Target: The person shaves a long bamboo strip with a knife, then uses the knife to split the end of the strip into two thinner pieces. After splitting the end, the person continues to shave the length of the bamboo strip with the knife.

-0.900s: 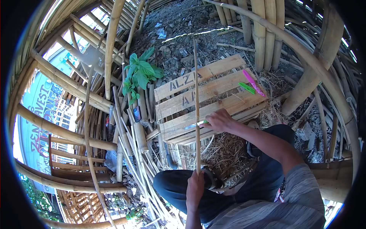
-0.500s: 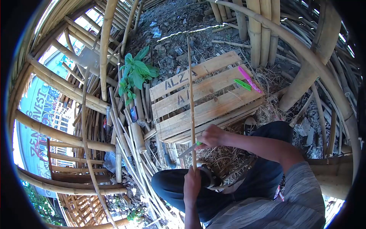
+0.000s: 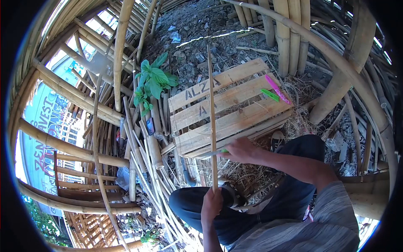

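Observation:
My left hand [image 3: 211, 204] is closed around the lower end of a long, thin bamboo strip [image 3: 212, 111], just above my knee. The strip points away from me, past the front of the wooden crate. My right hand [image 3: 240, 150] is closed on the green handle of a knife [image 3: 205, 155]. The blade crosses the strip near the crate's front edge and shows blurred on its left side. The fingers of my right hand are slightly smeared by motion.
A slatted wooden crate [image 3: 235, 122] stands in front of me, bearing a green cutter [image 3: 269, 95] and a pink cutter [image 3: 277, 89]. Bamboo poles [image 3: 71, 147] form the left side. Split bamboo strips [image 3: 157, 185] lie on the left, near a leafy plant [image 3: 154, 80].
My right hand and the knife have moved a little up along the strip, away from my left hand. My left hand still grips the lower end. The view has shifted slightly.

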